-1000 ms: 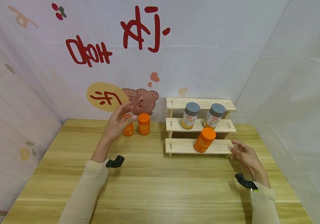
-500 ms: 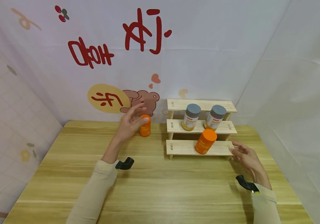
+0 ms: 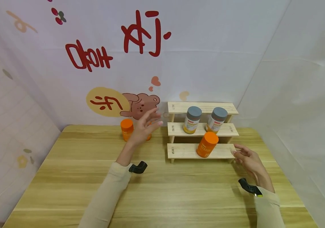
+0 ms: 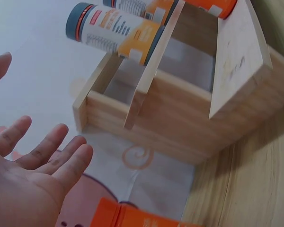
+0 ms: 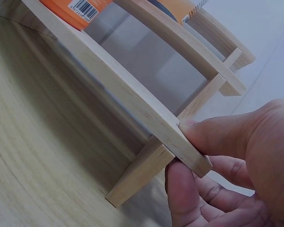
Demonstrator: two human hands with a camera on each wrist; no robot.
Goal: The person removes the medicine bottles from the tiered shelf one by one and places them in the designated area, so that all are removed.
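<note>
In the head view my left hand [image 3: 140,129] is in the air left of the wooden tiered rack [image 3: 202,150], fingers spread and holding nothing. Behind it, one orange bottle [image 3: 126,129] stands on the table, and a second is mostly hidden by the hand. My right hand [image 3: 249,160] pinches the right end of the rack's lowest shelf; the right wrist view shows the thumb [image 5: 213,135] on top and fingers below. Another orange bottle [image 3: 207,145] stands on that lowest shelf. Two grey-capped bottles, a left one [image 3: 192,120] and a right one [image 3: 217,120], stand on the middle shelf.
The rack stands near the back of the wood-grain table [image 3: 156,190]. A white printed backdrop [image 3: 208,63] rises behind the table's back edge, with white side walls left and right. The rack's top shelf [image 3: 202,108] is a bare board.
My left hand has moved right, past the orange bottles towards the rack, still holding nothing. The right hand keeps its pinch on the shelf end. The head view has shifted slightly.
</note>
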